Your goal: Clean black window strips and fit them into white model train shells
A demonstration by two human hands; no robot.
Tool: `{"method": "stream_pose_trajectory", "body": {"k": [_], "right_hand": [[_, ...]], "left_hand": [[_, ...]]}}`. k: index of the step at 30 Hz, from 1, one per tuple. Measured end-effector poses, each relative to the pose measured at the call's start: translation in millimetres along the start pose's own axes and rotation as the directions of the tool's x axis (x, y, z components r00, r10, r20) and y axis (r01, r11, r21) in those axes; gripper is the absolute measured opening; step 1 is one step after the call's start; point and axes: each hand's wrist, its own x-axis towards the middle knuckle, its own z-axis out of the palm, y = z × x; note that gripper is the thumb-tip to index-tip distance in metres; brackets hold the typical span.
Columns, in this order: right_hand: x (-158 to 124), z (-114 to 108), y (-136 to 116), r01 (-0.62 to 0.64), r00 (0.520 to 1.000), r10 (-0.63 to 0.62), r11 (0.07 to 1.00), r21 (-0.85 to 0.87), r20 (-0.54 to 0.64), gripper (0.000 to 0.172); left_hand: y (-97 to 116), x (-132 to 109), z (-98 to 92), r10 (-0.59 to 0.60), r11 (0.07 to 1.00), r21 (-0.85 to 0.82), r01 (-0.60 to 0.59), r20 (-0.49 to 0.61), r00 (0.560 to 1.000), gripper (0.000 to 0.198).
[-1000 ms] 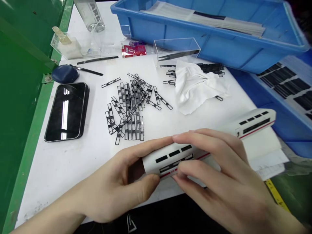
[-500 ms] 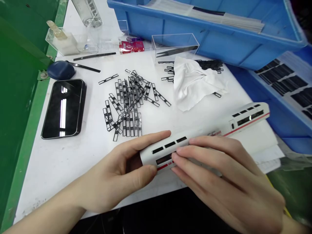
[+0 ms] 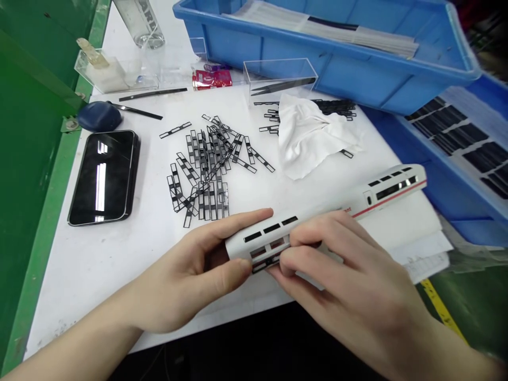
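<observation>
"Where is the piece in my hands right now?"

"You have the white model train shell (image 3: 381,193) held across both hands, close to the near edge of the white work surface (image 3: 91,286); its far end points toward the loose paper sheets (image 3: 408,227)."

"And my fingers?"

"Your left hand (image 3: 178,280) grasps the shell's open end, with the thumb (image 3: 226,270) on the near side and the fingers (image 3: 238,218) over the top; your right hand (image 3: 349,275) grasps it too, its fingertips (image 3: 296,259) on the near side, right beside the black window strip (image 3: 266,260); neither hand has let go, though I can't tell how hard they press."

"How do I handle this well?"

"Let your left hand carry the weight and hold the shell level; then your right fingers can stay light; the strip looks thin and easy to bend, so even pressure along its length seems safer than force on one corner."

"What's around me?"

"The loose black window frames (image 3: 206,169) lie in a tangled heap behind your hands; the fine tweezers (image 3: 282,85) sit in a clear acrylic box (image 3: 254,74), beside a crumpled white cloth (image 3: 313,137); they look gentler than a fingertip for nudging a small frame."
</observation>
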Motion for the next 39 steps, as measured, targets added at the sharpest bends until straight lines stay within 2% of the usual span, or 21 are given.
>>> {"method": "stream_pose_trajectory", "body": {"k": [3,9,17,20,23,25,27,30,35,39], "right_hand": [[-0.2,-0.7,2.0,0.022,1.0,-0.022,1.0,0.004,-0.017,0.019],[3.1,-6.9,12.6,0.163,0.987,-0.164,0.985,0.063,0.001,0.021],[3.0,-14.0,23.4,0.191,0.982,-0.191,0.981,0.043,0.002,0.021],[0.1,-21.9,26.1,0.111,0.994,-0.112,0.99,0.09,-0.003,0.02],[-2.8,-31.7,28.6,-0.096,0.994,0.102,0.984,0.153,-0.034,0.019],[-3.0,-36.8,29.8,-0.201,0.979,0.204,0.967,0.154,-0.001,0.02],[-1.3,-39.2,29.6,-0.257,0.966,0.252,0.958,0.124,0.059,0.021],[3.6,-36.9,25.3,-0.242,0.968,0.233,0.965,0.105,0.088,0.021],[6.5,-29.1,15.1,-0.249,0.968,0.246,0.961,0.115,0.047,0.028],[5.4,-31.3,18.6,-0.25,0.968,0.248,0.963,0.099,0.032,0.024]], "left_hand": [[-0.4,1.5,-1.4,0.0,1.0,-0.003,0.0,0.0,1.0,0.046],[0.3,2.0,-2.5,-0.014,1.0,-0.008,0.014,0.015,1.0,0.046],[2.2,1.6,-2.1,-0.05,0.997,-0.061,0.051,0.026,0.998,0.044],[3.4,2.5,-1.5,-0.044,0.995,-0.087,0.047,0.038,0.998,0.045],[4.1,2.7,-0.4,-0.043,0.997,-0.065,0.045,0.04,0.998,0.047],[4.3,1.6,0.1,-0.058,0.998,-0.022,0.058,0.033,0.998,0.047],[4.4,-0.2,0.2,-0.069,0.998,0.007,0.069,0.028,0.997,0.048],[4.4,-2.5,-0.2,-0.069,0.997,0.037,0.069,0.008,0.998,0.049],[3.4,-2.8,-0.1,-0.082,0.995,0.06,0.082,-0.008,0.997,0.049],[2.7,-3.7,1.1,-0.081,0.995,0.06,0.08,0.002,0.997,0.049]]}}
